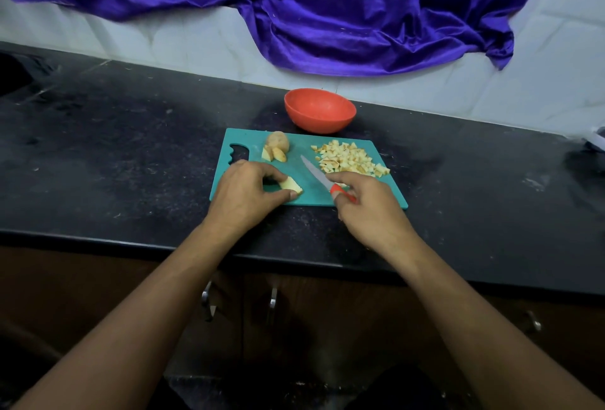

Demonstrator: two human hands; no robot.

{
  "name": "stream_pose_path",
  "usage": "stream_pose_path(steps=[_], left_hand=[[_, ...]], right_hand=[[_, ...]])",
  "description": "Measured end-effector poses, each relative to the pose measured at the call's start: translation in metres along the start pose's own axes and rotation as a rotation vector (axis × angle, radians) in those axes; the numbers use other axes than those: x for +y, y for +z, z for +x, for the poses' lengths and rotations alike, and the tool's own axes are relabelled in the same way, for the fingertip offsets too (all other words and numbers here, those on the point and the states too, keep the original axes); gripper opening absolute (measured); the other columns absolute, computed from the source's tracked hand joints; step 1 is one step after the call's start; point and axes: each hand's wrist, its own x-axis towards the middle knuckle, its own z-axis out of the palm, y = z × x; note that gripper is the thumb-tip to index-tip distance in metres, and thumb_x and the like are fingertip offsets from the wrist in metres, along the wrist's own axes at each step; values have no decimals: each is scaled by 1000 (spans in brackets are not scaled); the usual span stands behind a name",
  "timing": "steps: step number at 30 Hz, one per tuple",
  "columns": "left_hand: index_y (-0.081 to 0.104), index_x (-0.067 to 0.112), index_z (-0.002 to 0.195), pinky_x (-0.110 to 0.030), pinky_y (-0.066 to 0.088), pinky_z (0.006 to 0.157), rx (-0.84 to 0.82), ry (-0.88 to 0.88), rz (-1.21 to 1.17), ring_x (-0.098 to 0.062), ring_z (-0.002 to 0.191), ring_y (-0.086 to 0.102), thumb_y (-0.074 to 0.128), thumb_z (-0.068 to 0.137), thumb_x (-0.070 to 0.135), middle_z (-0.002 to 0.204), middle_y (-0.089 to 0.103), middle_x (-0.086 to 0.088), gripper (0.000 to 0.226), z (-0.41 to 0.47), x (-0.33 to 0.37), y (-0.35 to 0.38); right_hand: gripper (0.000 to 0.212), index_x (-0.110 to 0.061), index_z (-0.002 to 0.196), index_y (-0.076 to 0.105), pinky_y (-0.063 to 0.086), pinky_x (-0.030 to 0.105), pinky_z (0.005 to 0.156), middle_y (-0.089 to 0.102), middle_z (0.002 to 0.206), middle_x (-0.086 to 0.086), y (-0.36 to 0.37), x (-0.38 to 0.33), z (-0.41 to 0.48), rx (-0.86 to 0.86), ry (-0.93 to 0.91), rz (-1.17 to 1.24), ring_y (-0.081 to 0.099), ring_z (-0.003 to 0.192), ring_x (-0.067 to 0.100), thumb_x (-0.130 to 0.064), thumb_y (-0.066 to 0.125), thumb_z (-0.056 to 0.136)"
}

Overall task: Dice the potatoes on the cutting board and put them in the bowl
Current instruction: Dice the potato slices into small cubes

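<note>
KITCHEN COUNTER: A person works at a teal board (255, 139) on a dark counter (131, 147), seen from a head-worn camera. The left hand (244, 192) pinches a pale potato wedge (290, 184) between thumb and fingertips at the board's near-left part, with the wedge lying on the board. The right hand (366, 206) grips the red handle of a knife (319, 175) at the board's near edge, index finger stretched along the back of the blade. The blade points away and leftward, toward the board's middle (whether its tip touches the board cannot be told). A heap of dice (350, 159) covers the board's far-right part. A larger potato piece (278, 141) sits at the board's far edge, left of centre, with two cut chunks (275, 154) against it. An orange bowl (319, 121) stands on the counter just behind the board. A purple cloth (327, 10) hangs on the tiled wall (196, 39) beyond the board.
</note>
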Motion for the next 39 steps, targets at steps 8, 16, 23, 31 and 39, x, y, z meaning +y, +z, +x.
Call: stream_pose_path(steps=[8, 16, 23, 31, 39], left_hand=[[79, 22, 104, -41, 54, 96, 33, 5, -15, -11, 107, 63, 88, 74, 45, 111, 72, 8, 39, -2, 3, -1], [79, 27, 101, -40, 55, 94, 16, 0, -33, -8, 107, 63, 87, 73, 48, 108, 72, 13, 35, -1, 0, 0], [78, 28, 103, -41, 55, 96, 3, 16, -30, -9, 109, 63, 85, 75, 45, 110, 73, 13, 33, -1, 0, 0], [79, 29, 100, -40, 55, 95, 31, 22, -49, -9, 106, 64, 88, 74, 43, 106, 73, 15, 31, -2, -1, 1], [79, 27, 101, -41, 55, 95, 53, 36, -25, -10, 107, 64, 87, 76, 44, 108, 73, 14, 31, -1, -1, 3]], right_hand=[[38, -41, 139, 61, 45, 32, 71, 67, 129, -7, -2, -28, -1, -55, -90, -287, 60, 92, 14, -30, 53, 104], [36, -43, 130, 67, 54, 37, 81, 65, 132, -4, -10, -52, 11, -135, -95, -427, 61, 110, 21, -28, 57, 99], [34, -30, 132, 66, 47, 35, 78, 64, 123, 2, -5, -71, 19, -152, -115, -545, 60, 110, 24, -32, 61, 98], [53, -37, 155, 39, 52, 38, 73, 65, 103, 0, 25, -31, -13, -51, -240, -548, 61, 93, 21, -29, 51, 104], [56, -33, 159, 32, 49, 37, 70, 65, 109, -2, 29, -17, -26, -18, -268, -551, 63, 93, 20, -29, 47, 106]])
